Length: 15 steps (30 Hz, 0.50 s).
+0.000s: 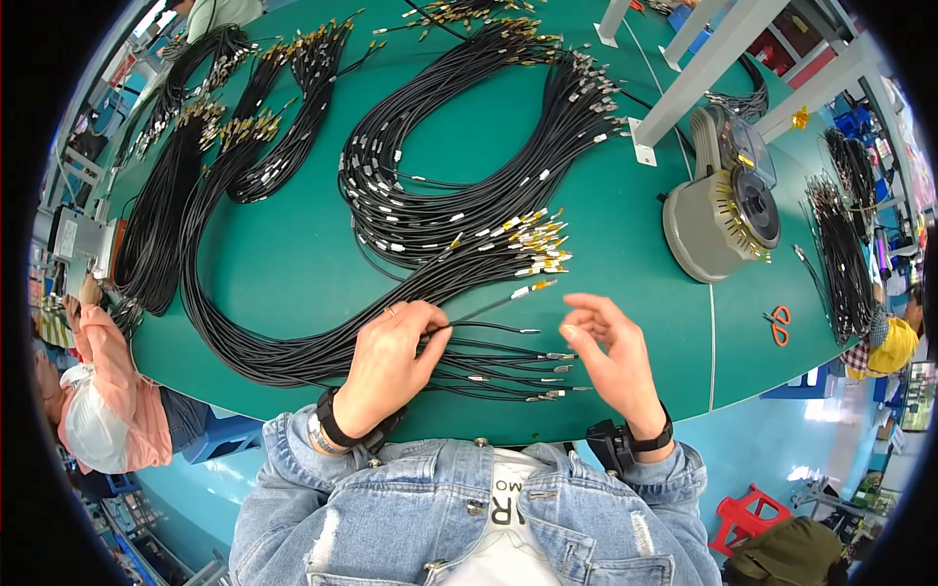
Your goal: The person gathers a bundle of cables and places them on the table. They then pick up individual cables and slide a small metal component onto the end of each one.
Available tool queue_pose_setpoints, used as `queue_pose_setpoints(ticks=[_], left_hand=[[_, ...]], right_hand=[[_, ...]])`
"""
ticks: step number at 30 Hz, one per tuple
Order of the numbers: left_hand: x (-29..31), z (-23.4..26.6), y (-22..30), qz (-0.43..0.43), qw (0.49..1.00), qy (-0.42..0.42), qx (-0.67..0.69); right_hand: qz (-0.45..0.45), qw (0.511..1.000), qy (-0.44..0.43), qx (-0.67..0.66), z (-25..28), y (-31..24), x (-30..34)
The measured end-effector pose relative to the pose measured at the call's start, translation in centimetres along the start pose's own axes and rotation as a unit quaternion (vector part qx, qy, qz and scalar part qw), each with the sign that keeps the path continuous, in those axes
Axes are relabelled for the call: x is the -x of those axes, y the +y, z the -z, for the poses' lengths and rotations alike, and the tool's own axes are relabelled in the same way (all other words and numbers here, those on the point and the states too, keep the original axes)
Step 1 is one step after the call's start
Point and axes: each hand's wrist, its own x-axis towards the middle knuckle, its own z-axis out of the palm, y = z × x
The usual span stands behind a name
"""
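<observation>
My left hand (pixel 393 359) is closed, thumb and forefinger pinched on a black cable (pixel 486 305) whose yellow and white tipped end points right. More black cables (pixel 498 363) with silver-coloured metal ends run out below that hand, on the near side of the table. To the right of these ends, my right hand (pixel 614 359) is held with its thumb and fingers apart and nothing in it. Just beyond my left hand a thick bundle of black cables (pixel 283 354) curves across the green table (pixel 625 244), its yellow-tipped ends (pixel 537 244) gathered at the right.
A large looped cable bundle (pixel 410 210) lies farther back, with other bundles (pixel 156 225) at the left. A grey round machine (pixel 699 225) with a dial-like wheel stands right. Orange-handled scissors (pixel 779 327) lie near it. A metal post (pixel 699 78) rises behind. A person in pink (pixel 112 371) sits left.
</observation>
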Motion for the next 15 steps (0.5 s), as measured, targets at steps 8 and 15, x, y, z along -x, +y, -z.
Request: queue_pose_setpoints(ticks=[8,15], left_hand=[[0.2,-2.3,2.3,-0.077,0.991,-0.048,0.101],[-0.3,-4.4,3.9,-0.125,0.983,-0.015,0.135]], right_hand=[[-0.047,0.979,-0.101,-0.17,0.2,1.1,0.6],[-0.096,0.965,-0.105,-0.222,0.9,0.4,2.1]])
